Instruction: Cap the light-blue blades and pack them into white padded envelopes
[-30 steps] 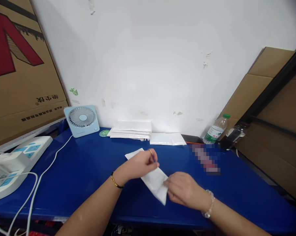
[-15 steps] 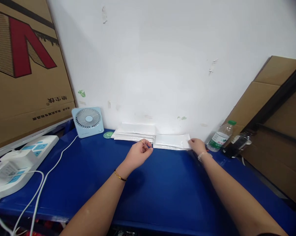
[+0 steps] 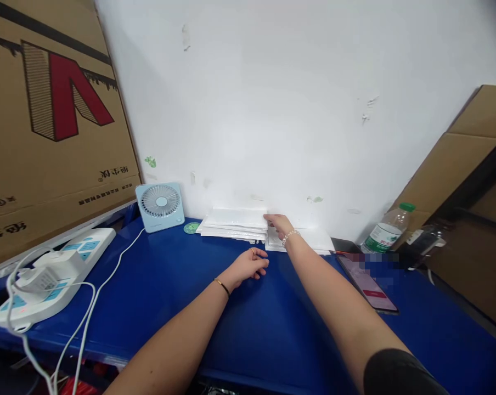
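My right hand reaches far across the blue table to the back wall. Its stretched fingers touch the right edge of a stack of white envelopes; it grips nothing that I can see. A second, flatter pile of white envelopes lies just right of that hand, partly under my wrist. My left hand rests on the table in front of the stack, fingers loosely bent and apart, holding nothing.
A small light-blue fan and a green round disc stand left of the stack. A white power strip with cables lies far left under a large cardboard box. A phone and water bottle sit at the right.
The white envelope that both hands held a second ago is out of them. My right hand went to the right pile, then left to the stack. My left hand sank onto the table.
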{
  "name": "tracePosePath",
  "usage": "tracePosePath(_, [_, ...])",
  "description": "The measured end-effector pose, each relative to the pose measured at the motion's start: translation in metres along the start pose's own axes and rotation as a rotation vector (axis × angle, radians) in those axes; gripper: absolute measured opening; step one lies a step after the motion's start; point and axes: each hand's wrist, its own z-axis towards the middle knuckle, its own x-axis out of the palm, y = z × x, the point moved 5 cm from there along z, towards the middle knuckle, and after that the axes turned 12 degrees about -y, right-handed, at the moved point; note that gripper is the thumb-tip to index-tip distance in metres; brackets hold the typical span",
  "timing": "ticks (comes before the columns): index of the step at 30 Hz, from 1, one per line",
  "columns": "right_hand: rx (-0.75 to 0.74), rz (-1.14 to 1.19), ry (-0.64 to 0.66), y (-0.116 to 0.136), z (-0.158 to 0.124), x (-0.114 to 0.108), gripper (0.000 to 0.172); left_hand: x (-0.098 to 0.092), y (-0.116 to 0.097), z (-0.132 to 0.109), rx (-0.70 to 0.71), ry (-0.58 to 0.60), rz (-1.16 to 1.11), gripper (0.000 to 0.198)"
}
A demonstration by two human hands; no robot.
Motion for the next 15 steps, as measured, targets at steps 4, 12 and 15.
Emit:
tracePosePath(4, [0.034,0.089,-0.013,0.003,0.006,-0.008,0.03,-0.001,-0.003,0.001,-0.097,0.01,-0.18,0.035])
tracePosePath(12, [0.124,0.179,0.026,0.003,0.004,-0.004,0.03,0.001,0.001,0.002,-0.133,0.032,-0.309,0.033])
tracePosePath(15, [0.074,0.267,0.015,0.016,0.0,-0.001,0.02,-0.001,0.003,0.004,-0.151,0.059,-0.345,0.036])
